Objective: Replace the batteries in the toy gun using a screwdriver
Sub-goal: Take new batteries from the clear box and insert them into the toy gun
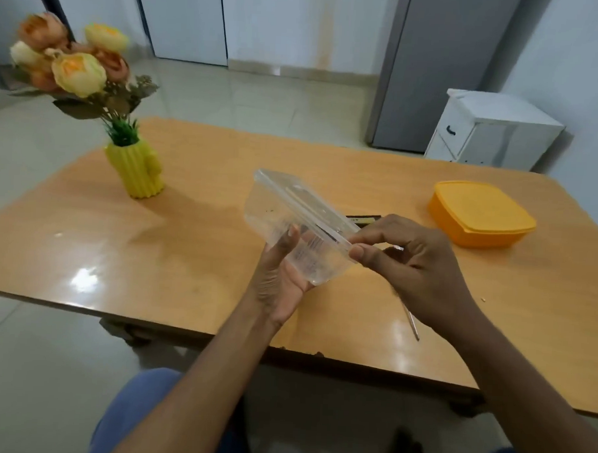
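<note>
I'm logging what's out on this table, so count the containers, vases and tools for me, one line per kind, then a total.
Containers: 2, the clear plastic box held in both hands and the orange lidded box.
Vases: 1, the yellow vase with flowers.
Tools: 1, a thin metal shaft, likely the screwdriver, mostly hidden by the right hand.
Total: 4
</note>
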